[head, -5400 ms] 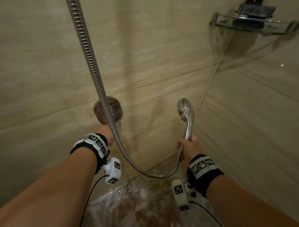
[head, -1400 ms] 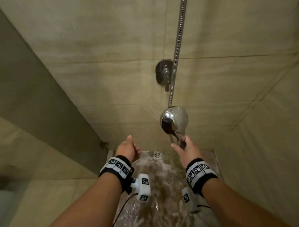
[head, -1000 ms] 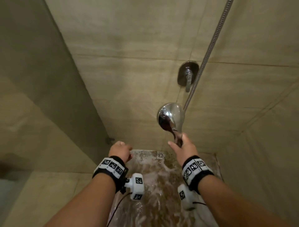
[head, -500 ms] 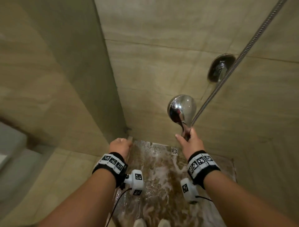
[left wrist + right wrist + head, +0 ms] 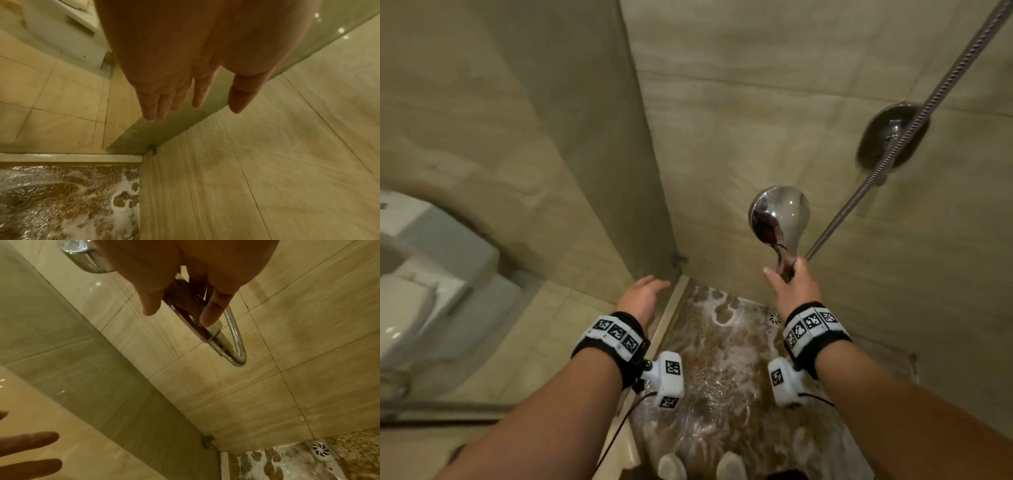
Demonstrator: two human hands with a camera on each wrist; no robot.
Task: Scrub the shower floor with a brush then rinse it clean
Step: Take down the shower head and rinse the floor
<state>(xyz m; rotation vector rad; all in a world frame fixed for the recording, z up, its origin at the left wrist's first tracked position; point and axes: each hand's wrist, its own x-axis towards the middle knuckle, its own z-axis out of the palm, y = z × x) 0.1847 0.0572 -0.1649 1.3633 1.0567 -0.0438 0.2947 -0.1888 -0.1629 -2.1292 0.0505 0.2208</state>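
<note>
Rinse phase by the look of it: right hand (image 5: 792,286) grips the shower head (image 5: 779,214) by its handle, fingers (image 5: 212,311) curled round the chrome stem, index finger sticking out; spray is running down toward the shower floor (image 5: 726,359). Left hand (image 5: 642,298) is empty, fingers straight and spread, hovering near the glass panel (image 5: 585,144) edge above the curb (image 5: 671,311). No brush in any view. Floor is wet, with white suds patches along the left wall corner and near the drain (image 5: 774,318). Risks, my read: the head is aimed close to the open side, so spray could clear the curb and wet the dry bathroom tiles by the toilet (image 5: 421,274). Hose (image 5: 893,150) hangs taut-ish across the valve (image 5: 892,137); a snag could jerk the handle. The soapy floor is slippery for the feet at the bottom edge. Suds in the corner may get missed.
</note>
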